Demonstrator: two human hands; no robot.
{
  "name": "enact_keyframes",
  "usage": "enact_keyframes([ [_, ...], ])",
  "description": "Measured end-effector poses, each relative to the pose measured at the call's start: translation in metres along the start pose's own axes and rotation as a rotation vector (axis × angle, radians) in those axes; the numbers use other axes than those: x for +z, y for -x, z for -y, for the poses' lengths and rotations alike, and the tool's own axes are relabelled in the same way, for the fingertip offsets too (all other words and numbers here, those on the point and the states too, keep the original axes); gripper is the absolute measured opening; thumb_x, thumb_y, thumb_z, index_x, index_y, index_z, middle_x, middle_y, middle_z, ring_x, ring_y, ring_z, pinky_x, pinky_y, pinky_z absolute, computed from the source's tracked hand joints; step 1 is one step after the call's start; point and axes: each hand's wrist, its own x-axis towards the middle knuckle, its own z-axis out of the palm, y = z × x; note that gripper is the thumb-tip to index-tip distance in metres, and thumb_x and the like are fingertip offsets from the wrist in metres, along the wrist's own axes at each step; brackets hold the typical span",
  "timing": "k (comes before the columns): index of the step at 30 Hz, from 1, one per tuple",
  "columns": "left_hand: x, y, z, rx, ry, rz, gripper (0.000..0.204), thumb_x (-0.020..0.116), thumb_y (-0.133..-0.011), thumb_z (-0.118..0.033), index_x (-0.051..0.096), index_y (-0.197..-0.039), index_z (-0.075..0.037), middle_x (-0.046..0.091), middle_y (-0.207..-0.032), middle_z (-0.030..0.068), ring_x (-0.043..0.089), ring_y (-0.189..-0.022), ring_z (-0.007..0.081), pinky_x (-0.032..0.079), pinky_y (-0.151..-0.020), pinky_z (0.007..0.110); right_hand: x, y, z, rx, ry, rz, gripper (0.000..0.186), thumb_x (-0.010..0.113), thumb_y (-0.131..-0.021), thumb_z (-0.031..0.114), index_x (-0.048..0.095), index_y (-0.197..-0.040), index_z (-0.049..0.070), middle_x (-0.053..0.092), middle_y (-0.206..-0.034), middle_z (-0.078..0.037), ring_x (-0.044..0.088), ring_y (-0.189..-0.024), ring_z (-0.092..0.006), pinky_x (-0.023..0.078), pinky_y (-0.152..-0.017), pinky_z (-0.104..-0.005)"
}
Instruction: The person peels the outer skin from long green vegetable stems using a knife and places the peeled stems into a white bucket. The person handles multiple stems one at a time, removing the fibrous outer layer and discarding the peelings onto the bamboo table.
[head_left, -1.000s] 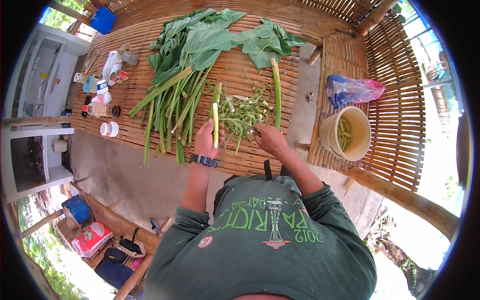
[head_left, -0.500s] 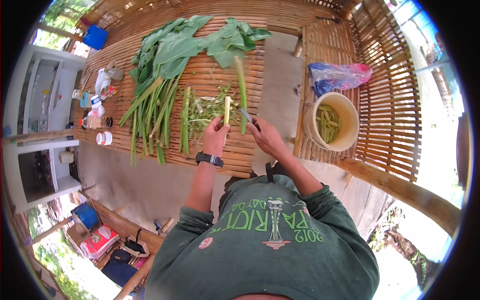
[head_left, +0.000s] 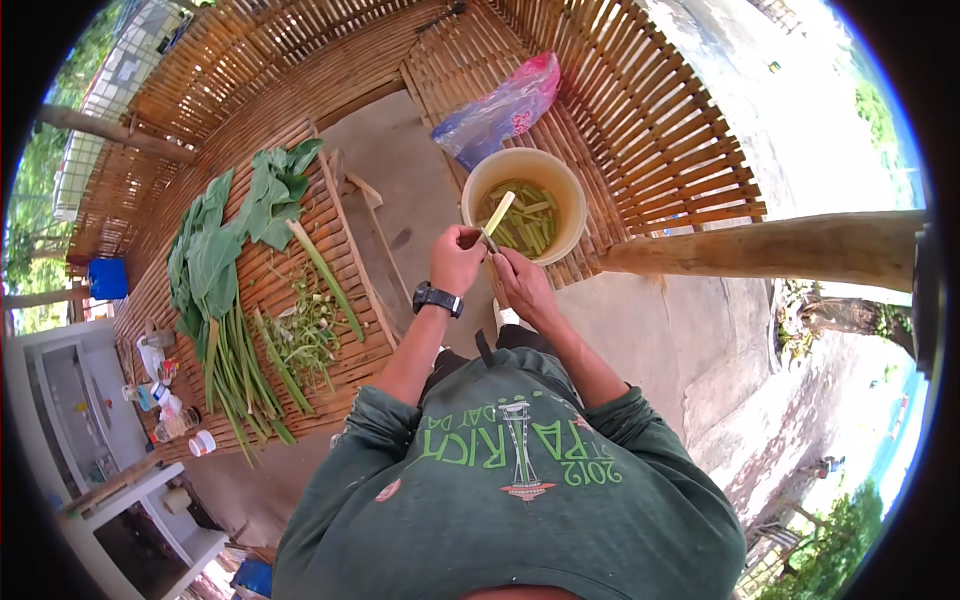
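Over the near rim of a cream bucket [head_left: 577,205], my left hand [head_left: 456,262] pinches a pale peeled stalk [head_left: 500,211] that slants up and right. My right hand [head_left: 524,284] grips a small knife [head_left: 488,241], its blade against or very near the lower part of the stalk. The bucket holds liquid with several cut green stalk pieces [head_left: 535,218] in it. To the left, a bundle of long green stalks [head_left: 238,375] with big leaves [head_left: 210,262] lies on the bamboo table [head_left: 345,385]. Peelings [head_left: 305,335] and a single thick stalk [head_left: 328,278] lie beside the bundle.
The bucket stands on a bamboo bench [head_left: 590,170], near a crumpled plastic bag [head_left: 500,110] and a slatted railing [head_left: 650,120]. A wooden beam [head_left: 760,250] runs to the right. Bottles and a white-lidded jar [head_left: 202,443] stand at the table's left end.
My view and body have turned right, from the table to the bucket. Both hands, with the stalk and knife, have moved from over the table to the bucket's near rim.
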Motion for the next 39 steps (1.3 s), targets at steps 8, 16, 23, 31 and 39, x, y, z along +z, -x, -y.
enact_keyframes([
  [8, 0.07, -0.045, 0.006, 0.223, -0.066, 0.075, 0.058, 0.082, -0.094, -0.024, 0.061, -0.139, 0.005, 0.074, -0.123, 0.0182, 0.072, -0.113, 0.0252, 0.057, -0.1, 0.037, -0.047, -0.047, -0.156, 0.274, 0.004, 0.095, 0.042, 0.053, -0.108, 0.037, 0.068, -0.098, 0.0, 0.063, -0.075, -0.01, 0.059, -0.063, -0.0207, 0.046, -0.055, -0.0373],
  [16, -0.035, -0.054, 0.096, 0.187, -0.532, -0.438, 0.042, 0.075, -0.092, -0.021, 0.063, -0.127, -0.002, 0.066, -0.121, 0.0221, 0.062, -0.115, 0.0425, 0.05, -0.101, 0.052, -0.046, 0.025, -0.192, 0.666, -0.054, 0.155, 0.046, 0.055, -0.107, 0.047, 0.066, -0.099, 0.003, 0.06, -0.073, -0.006, 0.047, -0.049, -0.0127, 0.039, -0.043, -0.0302],
  [23, -0.195, -0.004, 0.162, -0.153, -0.919, -0.882, 0.049, 0.08, -0.09, -0.02, 0.056, -0.129, -0.004, 0.061, -0.117, 0.02, 0.057, -0.118, 0.0421, 0.05, -0.099, 0.055, -0.005, 0.026, -0.174, 0.382, 0.313, 0.303, 0.052, 0.048, -0.109, 0.046, 0.068, -0.096, -0.001, 0.069, -0.08, -0.018, 0.066, -0.074, -0.033, 0.051, -0.072, -0.045],
  [31, -0.256, 0.019, 0.186, -0.215, -0.6, -0.723, 0.056, 0.079, -0.09, -0.018, 0.057, -0.139, 0.001, 0.061, -0.126, 0.0254, 0.064, -0.114, 0.0461, 0.055, -0.097, 0.051, 0.112, 0.014, -0.026, 0.189, 0.252, 0.421, 0.05, 0.048, -0.11, 0.045, 0.071, -0.119, 0.003, 0.073, -0.094, -0.028, 0.071, -0.097, -0.0458, 0.054, -0.088, -0.0489],
  [39, -0.321, 0.12, 0.144, 0.004, -0.665, -0.752, 0.038, 0.071, -0.098, -0.012, 0.06, -0.133, -0.001, 0.06, -0.121, 0.0236, 0.066, -0.102, 0.0441, 0.058, -0.086, 0.051, 0.249, 0.036, 0.155, -0.234, 0.158, 0.67, 0.037, 0.058, -0.107, 0.026, 0.061, -0.135, 0.002, 0.072, -0.105, -0.027, 0.069, -0.094, -0.0476, 0.054, -0.084, -0.0502],
])
